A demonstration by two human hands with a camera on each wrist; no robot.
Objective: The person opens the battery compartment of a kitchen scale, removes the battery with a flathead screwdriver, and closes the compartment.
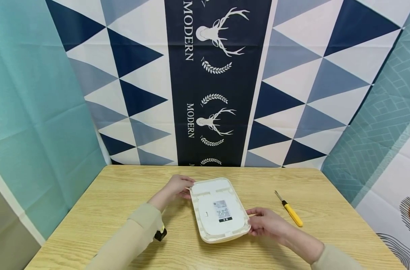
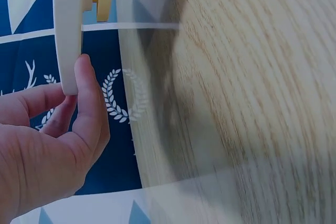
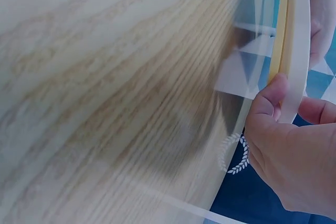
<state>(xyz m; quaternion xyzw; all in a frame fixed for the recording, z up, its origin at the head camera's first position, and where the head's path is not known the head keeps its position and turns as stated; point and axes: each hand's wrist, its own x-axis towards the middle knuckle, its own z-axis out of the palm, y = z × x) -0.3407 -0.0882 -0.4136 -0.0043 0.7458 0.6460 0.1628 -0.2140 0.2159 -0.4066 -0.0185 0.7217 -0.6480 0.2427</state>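
Note:
A white plastic case [image 1: 210, 210] with rounded corners is held tilted just over the wooden table, its flat side with a printed label [image 1: 222, 211] facing up. I cannot tell what device it is. My left hand [image 1: 180, 186] grips its far left corner; in the left wrist view, the fingers and thumb of that hand [image 2: 58, 145] pinch the case's thin edge [image 2: 68, 30]. At the near right edge my right hand [image 1: 264, 222] holds it. The right wrist view has that hand [image 3: 294, 153] pinching the case [image 3: 299, 40], with yellowish strips along its underside.
A screwdriver [image 1: 294, 215] with a yellow handle lies to the right of my right hand. Beside my left sleeve is a small black and yellow object [image 1: 160, 234], partly hidden. Patterned cloth [image 1: 211, 82] hangs behind the wooden table [image 1: 130, 180].

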